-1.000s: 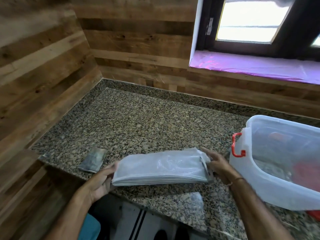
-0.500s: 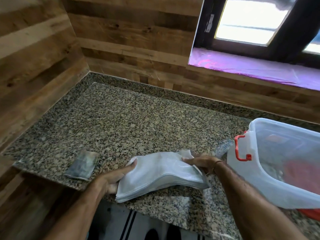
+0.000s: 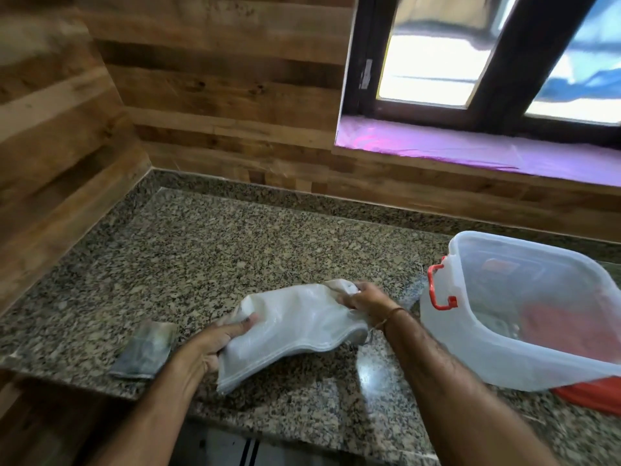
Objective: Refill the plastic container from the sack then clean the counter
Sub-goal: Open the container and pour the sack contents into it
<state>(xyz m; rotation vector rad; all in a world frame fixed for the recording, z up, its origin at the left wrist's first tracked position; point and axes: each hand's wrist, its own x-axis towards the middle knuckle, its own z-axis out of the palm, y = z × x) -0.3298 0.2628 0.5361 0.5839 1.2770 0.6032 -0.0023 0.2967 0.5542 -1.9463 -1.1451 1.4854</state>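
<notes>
A folded white woven sack (image 3: 295, 327) lies flat and empty near the front edge of the speckled granite counter (image 3: 208, 257). My left hand (image 3: 215, 344) grips its near left end, thumb on top. Its far right end is pinched by my right hand (image 3: 366, 301), and the sack sags between the two. To the right stands the translucent plastic container (image 3: 477, 341) with a red latch handle (image 3: 440, 290), open at the top; something red and grey shows blurred through its wall.
A small dark folded cloth or packet (image 3: 144, 351) lies on the counter left of my left hand. Wooden walls close the counter at left and back. A window with a purple-lined sill (image 3: 470, 149) is at back right. A red lid (image 3: 591, 395) lies under the container.
The sack has been folded shorter and lifted slightly, its left end now swung toward me. Both hands stayed on its ends; the view has shifted a little.
</notes>
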